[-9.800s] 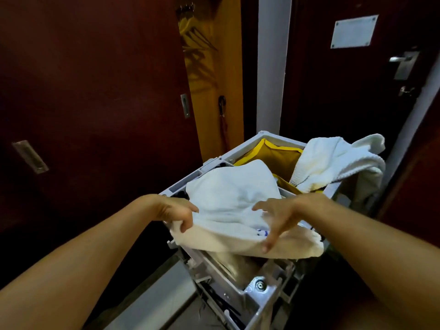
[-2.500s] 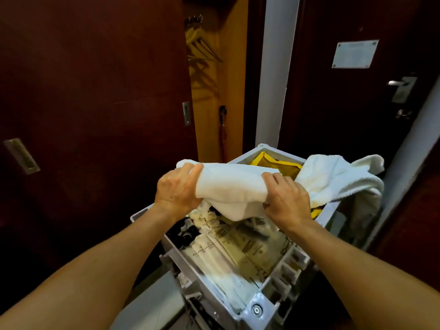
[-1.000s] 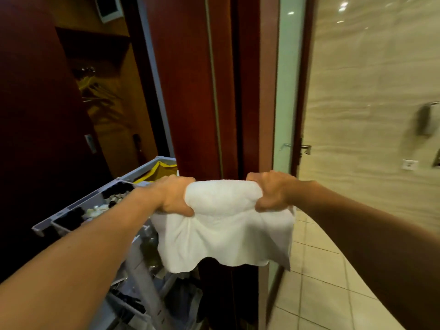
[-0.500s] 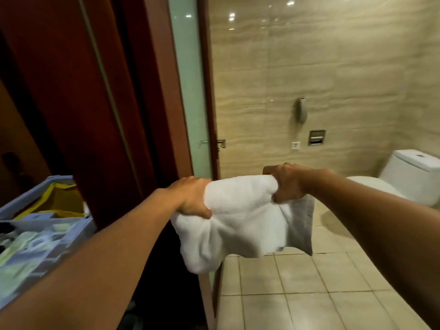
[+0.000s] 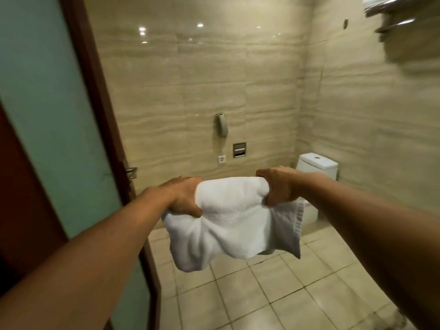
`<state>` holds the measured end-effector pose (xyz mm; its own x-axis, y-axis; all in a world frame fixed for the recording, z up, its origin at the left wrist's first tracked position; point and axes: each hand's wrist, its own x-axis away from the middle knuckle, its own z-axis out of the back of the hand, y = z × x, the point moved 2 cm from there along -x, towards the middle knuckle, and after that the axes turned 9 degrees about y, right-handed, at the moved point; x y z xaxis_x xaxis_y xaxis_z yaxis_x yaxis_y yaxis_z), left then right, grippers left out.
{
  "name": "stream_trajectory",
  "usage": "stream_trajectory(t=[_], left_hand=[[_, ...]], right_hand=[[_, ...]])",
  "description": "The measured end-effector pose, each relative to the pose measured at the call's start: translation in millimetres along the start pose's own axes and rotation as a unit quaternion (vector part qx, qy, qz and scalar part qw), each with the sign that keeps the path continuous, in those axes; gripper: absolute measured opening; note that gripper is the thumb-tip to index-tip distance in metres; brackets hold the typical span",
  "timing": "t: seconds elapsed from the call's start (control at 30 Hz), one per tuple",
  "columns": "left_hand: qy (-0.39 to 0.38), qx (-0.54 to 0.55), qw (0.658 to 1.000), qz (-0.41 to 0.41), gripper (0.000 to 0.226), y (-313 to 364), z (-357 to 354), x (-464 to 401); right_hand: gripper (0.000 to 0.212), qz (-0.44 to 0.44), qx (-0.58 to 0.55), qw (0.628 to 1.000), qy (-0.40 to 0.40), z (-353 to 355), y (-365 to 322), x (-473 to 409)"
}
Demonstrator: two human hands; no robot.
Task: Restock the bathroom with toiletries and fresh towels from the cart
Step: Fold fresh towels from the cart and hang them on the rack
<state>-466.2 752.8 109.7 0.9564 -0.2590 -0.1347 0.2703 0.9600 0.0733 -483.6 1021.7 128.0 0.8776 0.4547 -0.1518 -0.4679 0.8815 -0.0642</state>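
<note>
Beige stone-look tiled walls (image 5: 195, 86) and a pale square-tiled floor (image 5: 273, 294) make up the bathroom, with ceiling spots reflected high on the far wall. Frosted green-glass door with dark red-brown wooden frame (image 5: 54, 129) stands open at left, its metal handle (image 5: 131, 172) near the frame edge. On the far wall: a grey wall-mounted handset (image 5: 222, 124), below it a recessed steel paper holder (image 5: 239, 149) and a small white socket (image 5: 222, 159) just left of that. White ceramic toilet (image 5: 317, 165) sits in the far right corner, partly hidden behind the right forearm. Chrome towel rack (image 5: 392, 13) high at top right, blurred, with something pale hanging under it; can't tell what. Both bare arms reach forward at mid-height. Left hand (image 5: 184, 198) clenches the left end of a folded white terry towel (image 5: 234, 222), thumb on the near side, fingers over the top. Right hand (image 5: 278, 186) grasps the right end the same way. Towel is stretched between the two hands, in the air over the floor, its lower part sagging in loose folds, right corner hanging lowest.
</note>
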Motion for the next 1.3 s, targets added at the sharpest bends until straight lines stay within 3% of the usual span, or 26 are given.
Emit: stream_trajectory(t=[0.2,0.47,0.7,1.03,1.3], left_hand=[[0.026,0.022,0.997,-0.068,0.078,43,3,-120],[0.029,0.037,0.989,-0.140,0.072,87,-5,-266],[0.029,0.048,0.972,-0.226,0.065,114,-16,-407],[0.027,0.059,0.930,-0.361,0.071,185,-9,-581],[0.049,0.060,0.895,-0.439,0.066,292,-10,-678]], right_hand=[[0.044,-0.046,0.039,0.997,0.037,25,98,-30],[0.049,-0.148,0.016,0.989,0.020,42,206,-74],[0.040,-0.240,0.017,0.969,0.047,49,285,-120],[0.043,-0.367,0.014,0.927,0.073,78,380,-157],[0.044,-0.437,0.042,0.895,0.082,105,484,-148]])
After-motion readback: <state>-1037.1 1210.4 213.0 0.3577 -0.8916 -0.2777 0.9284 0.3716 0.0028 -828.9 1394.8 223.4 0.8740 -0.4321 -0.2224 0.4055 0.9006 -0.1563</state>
